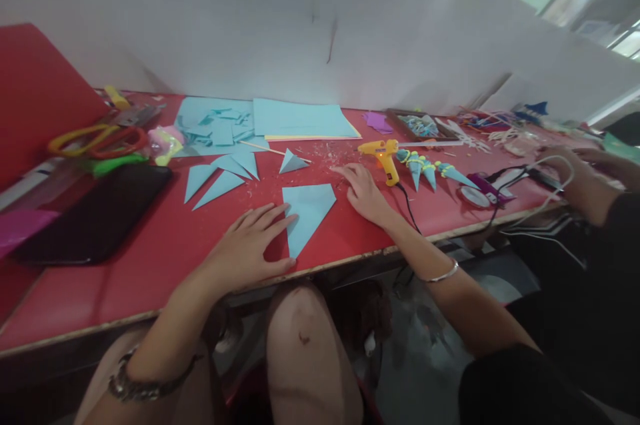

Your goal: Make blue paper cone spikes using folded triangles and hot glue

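Observation:
A light blue piece of paper (309, 210) with slanted edges lies flat on the red tabletop in front of me. My left hand (253, 245) rests with fingers spread, its fingertips touching the paper's left edge. Just right of the paper, my right hand (364, 193) lies on the table with its fingers stretched out and nothing in them. Beyond the paper sits a small folded blue paper cone (292, 162) beside a thin wooden stick (270, 150). Several blue paper cones (220, 188) fan out to the left.
A yellow glue gun (384, 158) and decorated blue cones (429, 175) lie to the right. Blue sheets (305, 117) and cut pieces (223, 128) are at the back. Scissors (97, 138) and a black phone (95, 215) are left. A co-worker's hands (575, 175) are far right.

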`<state>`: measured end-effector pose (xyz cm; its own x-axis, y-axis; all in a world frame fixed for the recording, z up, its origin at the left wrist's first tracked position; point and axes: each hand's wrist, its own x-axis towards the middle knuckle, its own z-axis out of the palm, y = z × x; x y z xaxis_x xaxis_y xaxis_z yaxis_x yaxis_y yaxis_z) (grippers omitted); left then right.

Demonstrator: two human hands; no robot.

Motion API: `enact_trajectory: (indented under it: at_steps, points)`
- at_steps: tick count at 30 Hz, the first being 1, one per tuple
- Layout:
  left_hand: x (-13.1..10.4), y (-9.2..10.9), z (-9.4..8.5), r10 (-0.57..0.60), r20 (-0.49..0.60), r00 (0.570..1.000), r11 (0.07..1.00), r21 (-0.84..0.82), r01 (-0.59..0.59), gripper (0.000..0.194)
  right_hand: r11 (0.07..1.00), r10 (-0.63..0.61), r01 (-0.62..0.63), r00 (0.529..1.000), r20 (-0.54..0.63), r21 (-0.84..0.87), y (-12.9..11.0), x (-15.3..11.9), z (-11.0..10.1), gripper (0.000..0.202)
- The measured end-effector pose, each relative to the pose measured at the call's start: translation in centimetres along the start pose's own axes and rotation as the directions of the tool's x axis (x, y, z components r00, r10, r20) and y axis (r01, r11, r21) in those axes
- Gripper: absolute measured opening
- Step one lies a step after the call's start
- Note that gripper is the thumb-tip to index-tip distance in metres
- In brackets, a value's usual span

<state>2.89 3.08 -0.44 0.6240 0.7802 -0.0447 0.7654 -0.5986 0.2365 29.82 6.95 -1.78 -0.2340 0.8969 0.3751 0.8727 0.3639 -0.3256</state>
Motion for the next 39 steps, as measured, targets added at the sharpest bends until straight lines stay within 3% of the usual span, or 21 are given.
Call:
enact_trajectory:
  at_steps: [3,7,11,15,18,21,24,27,30,32,35,39]
  points:
    - [-0.1,-0.1,-0.1,0.018,-0.024,1.0,1.0,-0.02,-0.018,0.069,0.983,-0.113,0.117,0.993,-0.039,0.141,-1.1,-0.9,-0.4,0.047]
    - [-0.4,-0.2,-0.4,0.031,-0.042,0.999,0.997,-0.067,-0.034,0.073,0.971,-0.175,0.147,0.974,0.145,0.187,-2.8,-2.5,-0.8,0.04]
    - [-0.7,-0.2,-0.4,0.012,-0.107,0.994,0.992,-0.124,-0.025,0.075,0.984,-0.105,0.068,0.969,0.223,0.165,-3.8,-2.7,-1.2,0.038]
    - [-0.6,0.3,-0.1,0.068,-0.268,0.961,0.986,-0.126,-0.105,0.063,0.971,-0.013,-0.064,0.949,0.315,0.231,-4.9,-2.2,-1.5,0.036]
    - [-0.4,0.8,0.1,0.108,-0.351,0.93,0.994,0.006,-0.113,0.05,0.934,0.045,-0.15,0.95,0.31,0.323,-6.3,-2.2,-1.7,0.036]
    - [-0.5,1.2,0.2,0.076,-0.424,0.902,0.985,0.174,-0.001,0.038,0.903,0.056,-0.166,0.96,0.276,0.396,-8.1,-2.4,-2.1,0.04]
    - [-0.6,1.3,0.0,0.074,-0.44,0.895,0.961,0.273,0.054,0.028,0.883,0.004,-0.125,0.966,0.26,0.452,-9.7,-2.6,-2.7,0.039]
    - [-0.8,1.2,-0.1,0.02,-0.446,0.895,0.961,0.254,0.105,0.03,0.889,-0.049,-0.064,0.971,0.232,0.454,-10.5,-2.9,-3.3,0.039]
    - [-0.8,1.1,-0.2,-0.082,-0.527,0.846,0.98,0.11,0.164,0.029,0.917,-0.177,0.102,0.971,0.163,0.386,-10.4,-3.1,-3.7,0.065]
    - [-0.8,1.0,-0.3,-0.122,-0.581,0.805,0.991,-0.03,0.128,0.028,0.929,-0.274,0.219,0.949,0.154,0.298,-9.9,-3.2,-3.7,0.082]
    - [-0.9,0.9,-0.5,-0.121,-0.619,0.776,0.988,-0.147,0.037,0.026,0.948,-0.301,0.278,0.941,0.155,0.155,-9.0,-3.1,-3.4,0.063]
    - [-1.1,0.8,-0.6,-0.101,-0.639,0.763,0.989,-0.149,0.006,0.025,0.947,-0.312,0.304,0.947,0.071,0.106,-7.9,-3.2,-3.0,0.04]
